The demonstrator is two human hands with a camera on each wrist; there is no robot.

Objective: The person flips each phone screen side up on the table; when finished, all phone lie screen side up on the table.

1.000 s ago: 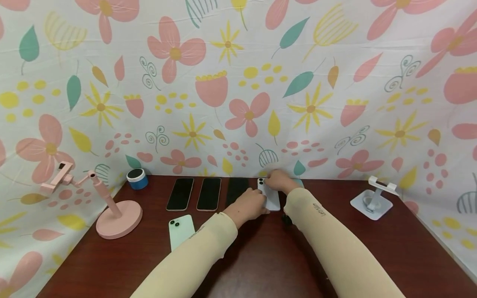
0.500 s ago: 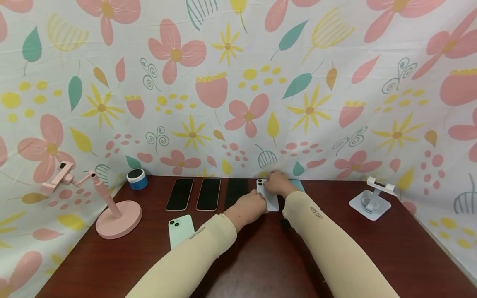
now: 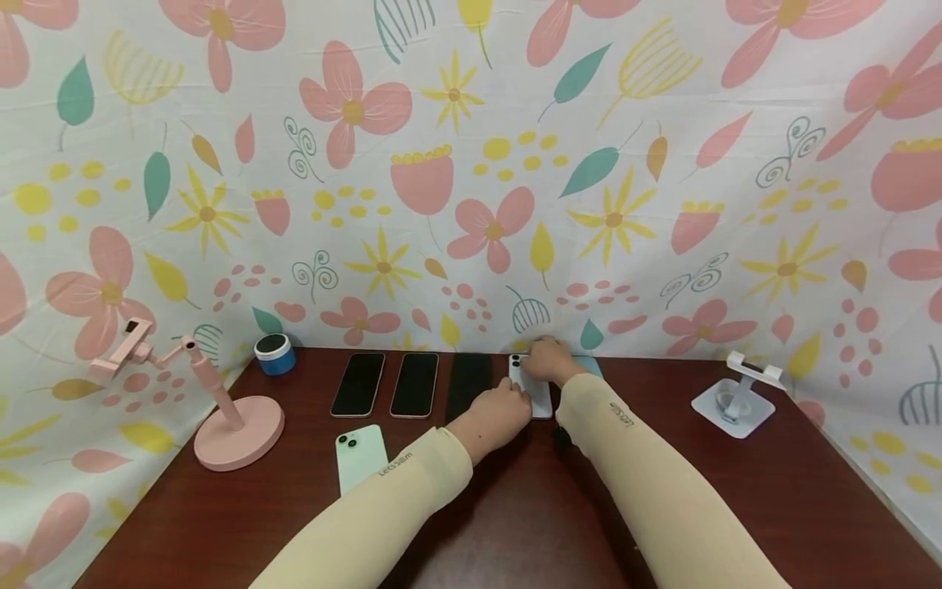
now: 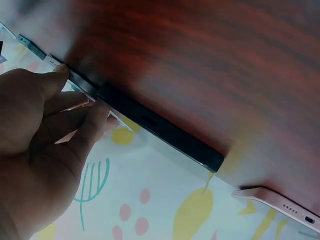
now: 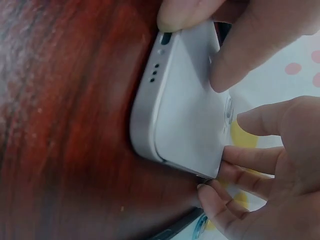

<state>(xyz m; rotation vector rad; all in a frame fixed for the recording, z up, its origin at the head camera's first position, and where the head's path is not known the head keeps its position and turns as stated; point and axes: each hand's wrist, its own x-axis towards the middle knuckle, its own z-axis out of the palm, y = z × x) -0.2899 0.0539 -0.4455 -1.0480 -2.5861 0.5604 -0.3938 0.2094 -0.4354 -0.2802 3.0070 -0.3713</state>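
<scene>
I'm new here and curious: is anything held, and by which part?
Yes, the white phone: the left hand grips its near end beside the port, and the right hand holds its far, camera end.

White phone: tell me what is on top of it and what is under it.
Over the white phone is a finger of the left hand; the right hand touches its side. Under it lies the table; the patch it covers cannot be seen.

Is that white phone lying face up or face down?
Face down: the white phone shows its back, with camera lenses, upward.
</scene>
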